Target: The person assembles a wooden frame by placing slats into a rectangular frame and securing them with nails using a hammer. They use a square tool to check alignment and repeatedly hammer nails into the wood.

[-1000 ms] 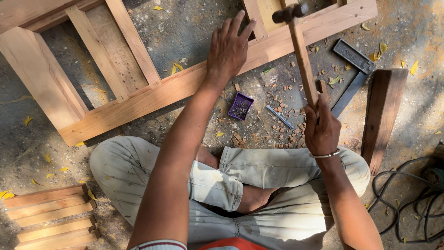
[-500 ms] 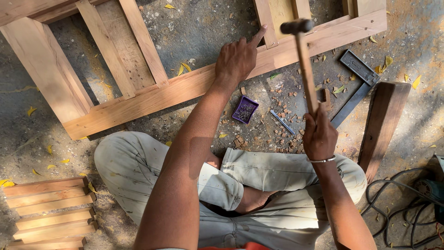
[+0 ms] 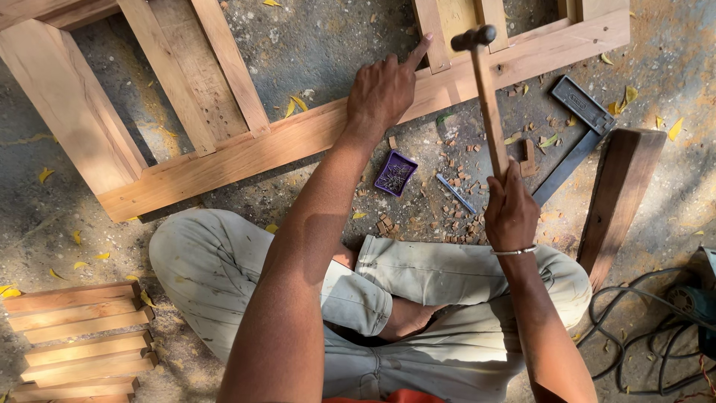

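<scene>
I sit cross-legged on the ground in front of a pale wooden frame (image 3: 246,153) lying flat. My left hand (image 3: 382,91) rests on the frame's long front rail, index finger stretched toward a short upright slat (image 3: 431,30). My right hand (image 3: 511,213) grips the wooden handle of a hammer (image 3: 486,97), whose dark metal head hovers just above the rail, right of my left fingertip. Whether a nail sits under the fingertip I cannot tell.
A small purple box of nails (image 3: 395,173) lies on the ground between my arms among wood chips. A metal try square (image 3: 570,134) and a dark wooden plank (image 3: 619,201) lie at right. Stacked wooden slats (image 3: 78,336) sit lower left; a black cable (image 3: 645,328) coils lower right.
My left hand has slid right along the rail and its index finger now points out. The hammer head has stayed raised near the slat; the view shifted slightly.
</scene>
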Demonstrator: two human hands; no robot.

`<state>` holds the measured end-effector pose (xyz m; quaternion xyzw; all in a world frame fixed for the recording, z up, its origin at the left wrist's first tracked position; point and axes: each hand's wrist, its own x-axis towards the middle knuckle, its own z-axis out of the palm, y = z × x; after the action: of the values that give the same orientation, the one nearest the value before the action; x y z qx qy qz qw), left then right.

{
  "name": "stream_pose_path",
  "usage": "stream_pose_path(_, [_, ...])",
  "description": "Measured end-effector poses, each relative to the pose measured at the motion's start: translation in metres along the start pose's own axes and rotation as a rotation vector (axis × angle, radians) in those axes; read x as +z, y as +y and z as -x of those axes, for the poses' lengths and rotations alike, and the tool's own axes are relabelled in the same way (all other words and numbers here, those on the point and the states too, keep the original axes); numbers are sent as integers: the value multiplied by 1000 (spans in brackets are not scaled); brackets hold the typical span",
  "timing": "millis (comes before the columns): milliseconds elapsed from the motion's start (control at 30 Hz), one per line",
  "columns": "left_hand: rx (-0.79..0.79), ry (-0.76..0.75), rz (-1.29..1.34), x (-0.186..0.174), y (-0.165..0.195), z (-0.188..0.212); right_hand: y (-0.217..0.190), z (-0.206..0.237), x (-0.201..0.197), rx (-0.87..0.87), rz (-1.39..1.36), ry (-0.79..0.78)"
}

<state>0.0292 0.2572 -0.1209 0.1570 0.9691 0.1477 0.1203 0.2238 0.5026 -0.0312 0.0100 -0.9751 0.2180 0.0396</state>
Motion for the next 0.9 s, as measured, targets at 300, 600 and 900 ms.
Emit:
stream_pose_path(300, [-11, 28, -12, -1, -1, -1, -7, -3, -2, -12, 1, -5])
stream_pose_path(600, [-1, 72, 21, -9, 2, 4, -33, -13, -47, -99, 6, 138])
stream_pose_path(900, [54, 475, 120, -8, -1, 7, -36, -32, -104, -99, 206, -118])
